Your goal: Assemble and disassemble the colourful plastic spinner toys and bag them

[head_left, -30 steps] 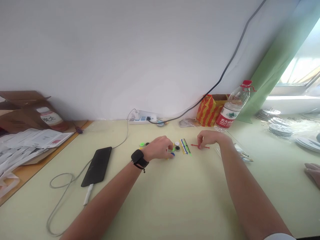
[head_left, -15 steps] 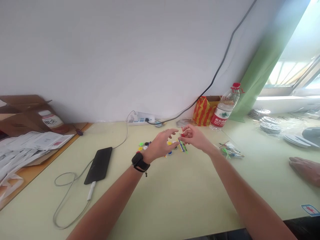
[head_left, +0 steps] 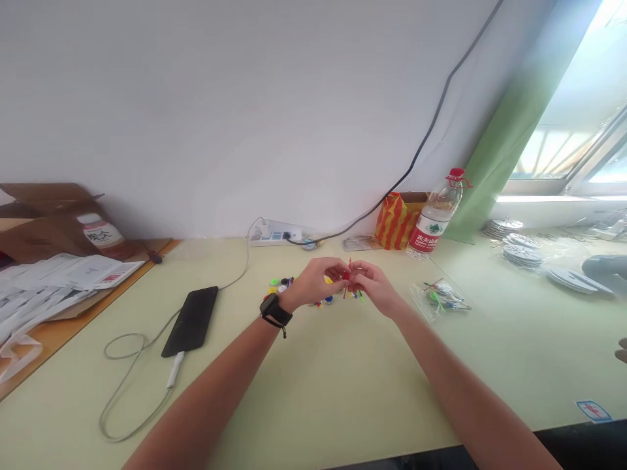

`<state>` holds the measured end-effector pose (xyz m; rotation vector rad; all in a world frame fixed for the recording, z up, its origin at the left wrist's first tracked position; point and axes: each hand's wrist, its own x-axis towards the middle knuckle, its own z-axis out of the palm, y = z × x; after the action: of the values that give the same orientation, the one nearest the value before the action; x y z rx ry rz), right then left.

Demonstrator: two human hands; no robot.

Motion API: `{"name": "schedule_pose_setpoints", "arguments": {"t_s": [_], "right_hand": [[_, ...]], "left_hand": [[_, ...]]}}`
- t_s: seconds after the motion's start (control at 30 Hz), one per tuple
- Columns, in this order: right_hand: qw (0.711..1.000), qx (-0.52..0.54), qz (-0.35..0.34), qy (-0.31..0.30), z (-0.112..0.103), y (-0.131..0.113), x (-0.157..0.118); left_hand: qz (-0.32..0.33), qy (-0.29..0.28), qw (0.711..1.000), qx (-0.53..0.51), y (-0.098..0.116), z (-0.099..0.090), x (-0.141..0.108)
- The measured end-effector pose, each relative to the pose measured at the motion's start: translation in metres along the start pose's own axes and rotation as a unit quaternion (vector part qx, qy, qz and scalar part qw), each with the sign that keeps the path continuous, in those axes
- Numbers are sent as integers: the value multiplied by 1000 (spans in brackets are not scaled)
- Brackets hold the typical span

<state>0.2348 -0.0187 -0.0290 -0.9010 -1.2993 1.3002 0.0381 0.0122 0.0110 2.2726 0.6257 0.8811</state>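
Between my two hands is a small red piece with a thin red stick (head_left: 346, 277), pinched by the fingertips. My left hand (head_left: 314, 284), with a black watch (head_left: 275, 309) on its wrist, is closed on its left side. From the right my right hand (head_left: 375, 284) grips the same piece between thumb and fingers. The fingers partly cover it, so its exact kind is unclear. Beneath the hands lie small coloured round pieces (head_left: 283, 288) and thin coloured sticks (head_left: 361, 296), partly hidden.
A black phone (head_left: 190, 322) on a white cable lies left. A power strip (head_left: 277, 235), striped bag (head_left: 392, 222) and water bottle (head_left: 434, 222) stand by the wall. On the right are a plastic packet (head_left: 443, 297), white discs (head_left: 522, 251) and another person's fingers (head_left: 621, 352).
My left hand has moved right and closed in on the red piece, which my right hand has brought slightly left and down. The other person's hand has mostly left view at the right.
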Motion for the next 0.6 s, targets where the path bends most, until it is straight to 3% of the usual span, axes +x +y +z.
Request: {"name": "schedule_pose_setpoints", "arguments": {"t_s": [0.1,0.27,0.47,0.6], "right_hand": [[999,-45,4,-15,2,3,0],[979,-189,-1,81,-2,5,3],[915,-346,19,207,-29,14,8],[882,-418,40,216,-42,26,10]], "left_hand": [[-11,-10,1000,-8,-1,1,-4],[-39,-13,999,-10,-2,1,-8],[-26,-51,993,99,-5,8,-11],[-19,-98,980,172,-11,17,-14]]}}
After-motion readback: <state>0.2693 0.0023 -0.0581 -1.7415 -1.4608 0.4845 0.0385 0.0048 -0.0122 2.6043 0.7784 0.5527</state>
